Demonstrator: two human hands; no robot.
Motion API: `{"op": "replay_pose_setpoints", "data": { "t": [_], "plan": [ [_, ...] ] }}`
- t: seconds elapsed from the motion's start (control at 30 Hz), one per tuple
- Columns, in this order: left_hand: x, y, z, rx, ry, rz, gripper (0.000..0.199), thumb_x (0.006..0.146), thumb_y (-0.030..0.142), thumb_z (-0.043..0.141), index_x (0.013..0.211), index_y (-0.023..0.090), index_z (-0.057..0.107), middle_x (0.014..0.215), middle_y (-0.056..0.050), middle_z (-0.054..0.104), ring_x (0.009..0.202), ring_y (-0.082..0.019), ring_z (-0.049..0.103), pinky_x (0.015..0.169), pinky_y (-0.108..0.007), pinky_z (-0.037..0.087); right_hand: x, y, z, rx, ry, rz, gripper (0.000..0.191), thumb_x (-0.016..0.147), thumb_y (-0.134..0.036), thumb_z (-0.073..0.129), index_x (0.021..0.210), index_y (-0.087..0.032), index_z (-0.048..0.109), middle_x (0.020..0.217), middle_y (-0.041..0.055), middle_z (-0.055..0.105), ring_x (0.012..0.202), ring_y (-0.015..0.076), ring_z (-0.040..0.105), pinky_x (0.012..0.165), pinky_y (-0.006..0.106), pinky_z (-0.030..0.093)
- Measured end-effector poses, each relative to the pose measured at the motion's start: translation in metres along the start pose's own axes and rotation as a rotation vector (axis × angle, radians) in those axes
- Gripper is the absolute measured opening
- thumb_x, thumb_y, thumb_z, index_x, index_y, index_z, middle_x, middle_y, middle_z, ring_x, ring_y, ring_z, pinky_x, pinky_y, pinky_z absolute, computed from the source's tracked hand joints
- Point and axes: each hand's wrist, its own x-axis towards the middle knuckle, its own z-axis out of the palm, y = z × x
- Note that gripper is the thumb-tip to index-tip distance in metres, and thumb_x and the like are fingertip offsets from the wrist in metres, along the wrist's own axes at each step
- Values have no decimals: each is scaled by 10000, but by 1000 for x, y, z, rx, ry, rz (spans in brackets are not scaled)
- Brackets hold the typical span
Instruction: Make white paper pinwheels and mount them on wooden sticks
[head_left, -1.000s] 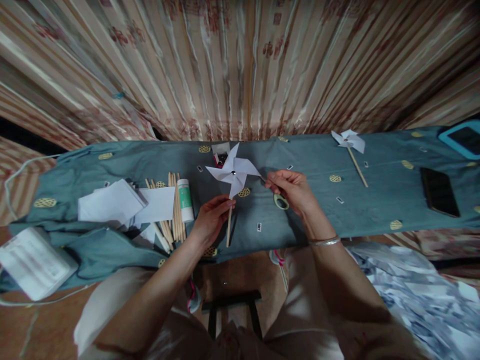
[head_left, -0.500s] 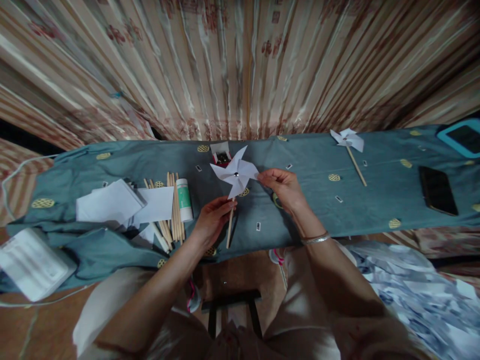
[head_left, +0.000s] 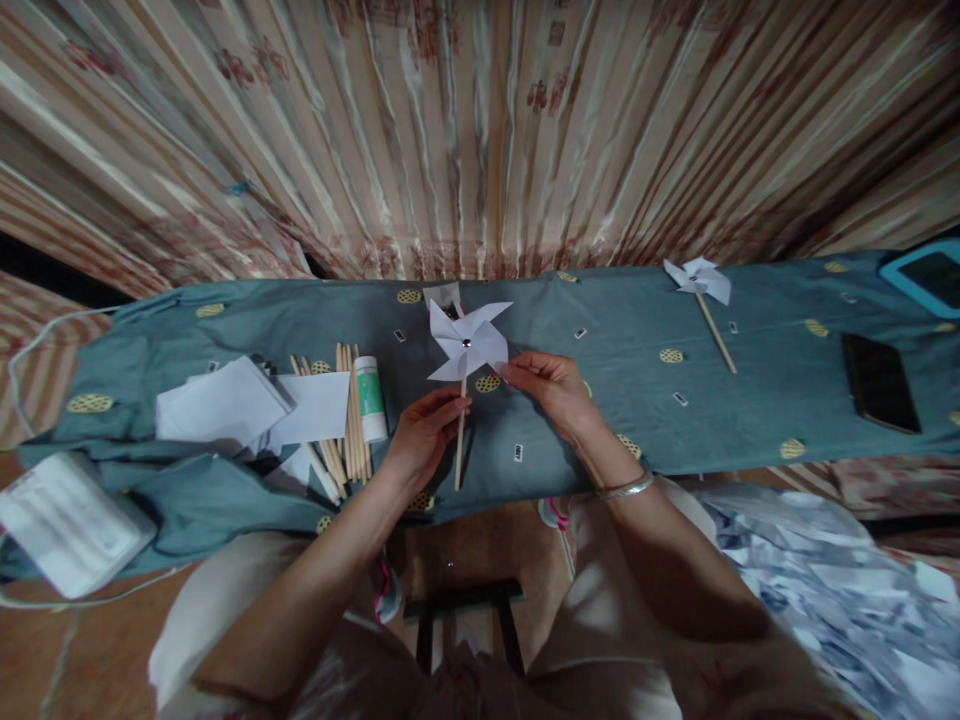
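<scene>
Right hand point(head_left: 551, 388), pinching 1 blade point(head_left: 495, 350) of the white pinwheel point(head_left: 471, 332) just left of it, has shifted bodyward as the blades turned, suggesting rotation about the pin point(head_left: 466, 343), while the left hand point(head_left: 426, 430) grips the stick point(head_left: 460, 440).

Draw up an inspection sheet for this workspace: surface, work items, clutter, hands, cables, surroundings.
Surface: blue-green cloth with yellow prints, wrinkled toward the left end.
Work items: white pinwheel on a wooden stick; second pinwheel lying at right; paper sheets, loose sticks and green-and-white tube at left; small box behind the pinwheel, mostly hidden.
Clutter: dark phone-like slab and blue-framed device at right; white box at left.
Hands: left hand grips the stick; right hand touches a blade, pinch unclear.
Cables: white cable at left.
Surroundings: striped curtain behind; paper scraps lower right.
</scene>
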Motion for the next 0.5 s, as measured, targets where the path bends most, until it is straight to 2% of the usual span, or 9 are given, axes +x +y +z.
{"op": "replay_pose_setpoints", "data": {
  "t": [0.23, 0.5],
  "plan": [
    [0, -1, 1, -20, 23, -3, 319, 506, 216, 934, 751, 145, 743, 753, -17, 731, 680, -83, 632, 696, -200, 486, -4, 1, 6, 8, -39, 25, 421, 494, -554, 894, 635, -200, 713, 651, -16, 668, 603, 107, 515, 583, 259, 395],
    [1, -1, 1, -22, 13, -2, 358, 482, 237, 948, 767, 149, 751, 753, -9, 737, 675, -80, 632, 694, -195, 496, -5, 6, 12, -2, -90, 33, 396, 536, -502, 893, 592, -185, 663, 600, -41, 584, 587, 91, 457, 568, 252, 336]
  ]
}}
